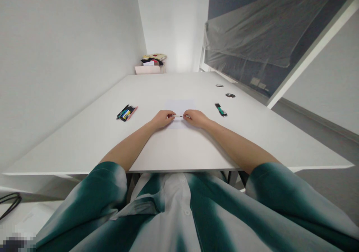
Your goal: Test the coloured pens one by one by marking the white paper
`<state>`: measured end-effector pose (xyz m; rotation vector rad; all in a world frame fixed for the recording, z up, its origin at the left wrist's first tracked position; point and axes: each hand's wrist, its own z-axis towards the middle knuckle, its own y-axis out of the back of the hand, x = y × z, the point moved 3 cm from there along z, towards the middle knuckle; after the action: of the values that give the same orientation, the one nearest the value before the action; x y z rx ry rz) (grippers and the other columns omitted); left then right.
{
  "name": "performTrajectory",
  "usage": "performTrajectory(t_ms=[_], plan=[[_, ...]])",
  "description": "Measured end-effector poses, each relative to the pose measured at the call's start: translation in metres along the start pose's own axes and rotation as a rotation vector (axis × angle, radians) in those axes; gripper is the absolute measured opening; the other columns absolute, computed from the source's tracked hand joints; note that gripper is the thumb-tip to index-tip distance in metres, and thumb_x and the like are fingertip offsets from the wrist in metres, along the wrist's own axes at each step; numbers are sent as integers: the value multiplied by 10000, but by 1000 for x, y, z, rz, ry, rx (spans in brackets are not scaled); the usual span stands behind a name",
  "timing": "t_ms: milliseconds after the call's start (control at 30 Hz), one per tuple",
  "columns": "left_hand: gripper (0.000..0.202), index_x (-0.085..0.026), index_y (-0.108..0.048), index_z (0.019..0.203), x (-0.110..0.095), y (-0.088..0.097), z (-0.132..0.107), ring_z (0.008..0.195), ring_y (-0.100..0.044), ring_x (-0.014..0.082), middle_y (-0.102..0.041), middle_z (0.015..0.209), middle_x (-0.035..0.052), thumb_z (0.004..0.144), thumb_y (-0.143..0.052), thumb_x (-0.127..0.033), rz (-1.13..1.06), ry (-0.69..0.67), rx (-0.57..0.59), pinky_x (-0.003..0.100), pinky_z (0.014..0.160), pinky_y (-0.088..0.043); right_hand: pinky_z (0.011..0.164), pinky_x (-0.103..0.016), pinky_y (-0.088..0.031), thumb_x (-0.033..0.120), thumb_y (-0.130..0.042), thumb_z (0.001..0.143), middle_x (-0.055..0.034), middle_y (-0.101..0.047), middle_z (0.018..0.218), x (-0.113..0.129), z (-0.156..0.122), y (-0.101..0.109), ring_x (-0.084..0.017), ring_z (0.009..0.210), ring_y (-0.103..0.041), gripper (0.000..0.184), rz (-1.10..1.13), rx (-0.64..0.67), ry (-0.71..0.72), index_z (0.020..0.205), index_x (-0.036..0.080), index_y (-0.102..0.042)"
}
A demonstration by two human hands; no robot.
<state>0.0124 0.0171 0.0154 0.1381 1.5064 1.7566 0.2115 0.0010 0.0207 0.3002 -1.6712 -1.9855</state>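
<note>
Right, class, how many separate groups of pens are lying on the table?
2: a larger group left of the left hand, and a smaller group right of the right hand. Pens overlap, so some individual ones may be hidden.

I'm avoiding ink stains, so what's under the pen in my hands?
A paper sheet lies beneath the pen, on the white table. Your left hand and right hand hide parts of the sheet.

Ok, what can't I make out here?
In the head view:
- White pen-like object: partly covered by the left hand and right hand; too small to tell whether it's one piece.
- Paper: partly hidden by both hands.
- Pen pile: too small, overlapped to count.
- Black cable: cut by left edge.
</note>
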Motion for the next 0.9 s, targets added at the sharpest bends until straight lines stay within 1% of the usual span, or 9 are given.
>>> performTrajectory(t_ms=[67, 167, 300, 533, 900], plan=[[326, -153, -731, 1057, 6, 2, 0, 871, -643, 190, -742, 985, 79, 832, -523, -263, 6, 16, -18, 316, 856, -491, 810, -285, -460, 266, -492, 947, -97, -724, 1098, -2, 0, 1, -223, 982, -654, 257, -4, -3, -14, 1079, 186, -697], [335, -136, -738, 1045, 19, 6, 1, 871, -647, 202, -745, 972, 93, 831, -517, -269, -2, 89, -61, 321, 848, -494, 811, -286, -461, 241, -503, 932, -95, -726, 1086, -8, -1, 3, -222, 982, -654, 234, 4, -31, -45, 1051, 193, -699], [353, -128, -738, 1054, 30, 7, 1, 866, -644, 207, -746, 965, 98, 829, -517, -288, -25, 140, -67, 327, 845, -497, 825, -290, -457, 238, -519, 918, -84, -730, 1061, -16, -1, 3, -215, 981, -652, 212, 23, -69, -60, 1031, 207, -696], [362, -141, -740, 1049, 25, 5, -1, 858, -642, 199, -748, 966, 87, 828, -512, -314, -37, 118, -65, 320, 846, -501, 791, -287, -454, 269, -514, 919, -87, -734, 1033, -14, -1, 1, -217, 936, -657, 233, 19, -65, -48, 1048, 201, -696], [327, -147, -740, 1038, 16, 7, -1, 868, -657, 196, -753, 981, 84, 803, -547, -266, -55, 91, -64, 333, 872, -511, 762, -279, -443, 262, -517, 926, -82, -736, 1033, -11, 0, 2, -216, 913, -662, 229, 7, -47, -45, 1056, 198, -695]])
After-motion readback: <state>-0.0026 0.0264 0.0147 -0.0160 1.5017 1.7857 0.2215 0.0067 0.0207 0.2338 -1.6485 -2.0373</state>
